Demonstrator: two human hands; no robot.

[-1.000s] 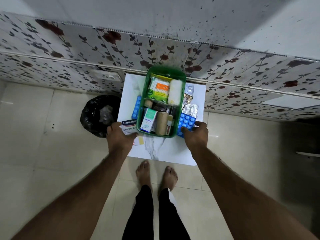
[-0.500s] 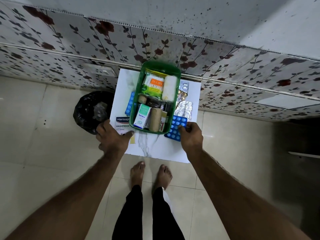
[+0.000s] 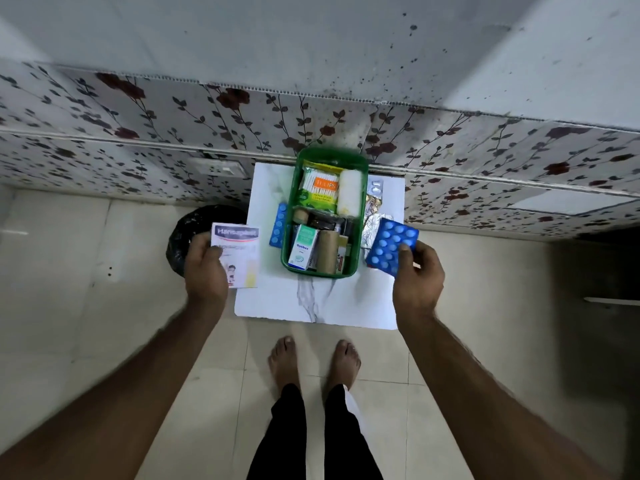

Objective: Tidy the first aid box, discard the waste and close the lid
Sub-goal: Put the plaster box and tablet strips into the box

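Head view: both hands are now raised off the white board [image 3: 322, 299]. The left hand [image 3: 204, 268] grips the plaster box [image 3: 239, 252], lifted from the board and held beside the black bin [image 3: 188, 233]. The right hand [image 3: 417, 275] pinches the blue blister pack [image 3: 389, 245], lifted just right of the green first aid box [image 3: 325, 216]. Sorting has begun; loose strips remain on the board, and no lid is visible.

Soft, dim indoor light is falling evenly, leaving the right side sinking into shadow. The wide lens is bowing the floral-patterned wall panelling [image 3: 173, 133] at the edges. Motion blur is smearing the forearms and the printed white plaster packet [image 3: 239, 254].
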